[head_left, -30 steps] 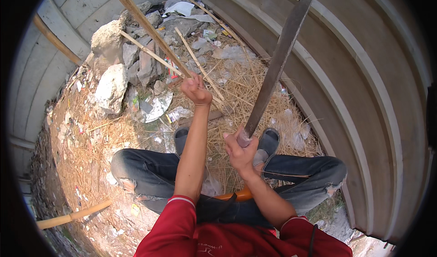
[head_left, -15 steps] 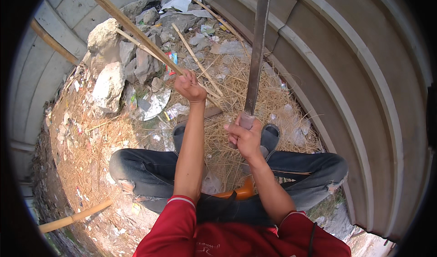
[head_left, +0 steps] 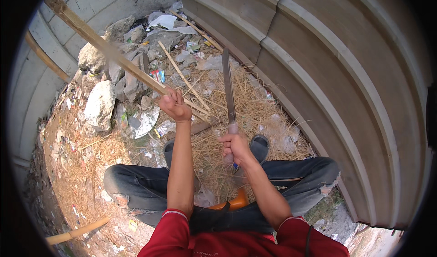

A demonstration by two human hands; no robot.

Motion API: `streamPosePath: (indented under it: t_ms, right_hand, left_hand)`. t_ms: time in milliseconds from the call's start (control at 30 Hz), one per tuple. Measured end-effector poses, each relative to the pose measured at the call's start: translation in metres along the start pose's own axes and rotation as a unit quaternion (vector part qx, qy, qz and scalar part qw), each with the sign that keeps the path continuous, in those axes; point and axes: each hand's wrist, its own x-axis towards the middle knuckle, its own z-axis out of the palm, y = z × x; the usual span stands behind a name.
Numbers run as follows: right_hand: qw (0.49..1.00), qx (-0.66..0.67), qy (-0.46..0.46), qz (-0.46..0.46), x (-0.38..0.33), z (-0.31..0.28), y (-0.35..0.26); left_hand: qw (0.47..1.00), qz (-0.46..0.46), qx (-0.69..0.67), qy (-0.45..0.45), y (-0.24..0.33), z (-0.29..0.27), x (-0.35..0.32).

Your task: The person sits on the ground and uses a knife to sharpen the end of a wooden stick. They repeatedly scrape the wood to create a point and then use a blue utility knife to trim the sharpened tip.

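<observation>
My left hand [head_left: 175,106] is closed round the lower part of a long bamboo strip [head_left: 111,52], which slants up to the far left. In my right hand [head_left: 236,147] is the handle of a machete [head_left: 229,86]; its long dark blade points up and away from me. Blade and strip are apart. A short piece of log [head_left: 199,128] lies on the ground between my feet, just past the left hand, near the strip's lower end. Thin bamboo splinters and straw-like shavings [head_left: 218,102] cover the ground around it.
A ribbed metal wall [head_left: 318,79] rises close on my right, and a pale wall [head_left: 34,93] curves along the left. Rocks [head_left: 99,104] and litter lie at the far left. One bamboo pole [head_left: 79,231] is at the lower left. An orange object [head_left: 236,200] sits between my legs.
The machete has come down, its blade now lower and tilted slightly left. The bamboo strip and both hands appear shifted left and lower, as does the whole scene.
</observation>
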Motion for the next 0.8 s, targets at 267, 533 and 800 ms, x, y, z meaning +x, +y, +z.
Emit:
streamPosePath:
  t_ms: [267, 533, 800]
  right_hand:
    - [0.954, -0.056, -0.011, -0.294, -0.039, 0.039, -0.031]
    - [0.964, -0.233, 0.082, 0.102, 0.036, -0.063, 0.155]
    - [0.961, -0.201, 0.029, -0.188, -0.008, -0.001, 0.033]
  left_hand:
    - [0.998, 0.031, 0.052, 0.007, -0.019, 0.008, -0.007]
    - [0.997, 0.023, 0.070, 0.013, -0.021, 0.024, -0.010]
    - [0.994, 0.050, 0.082, 0.042, -0.027, 0.000, 0.004]
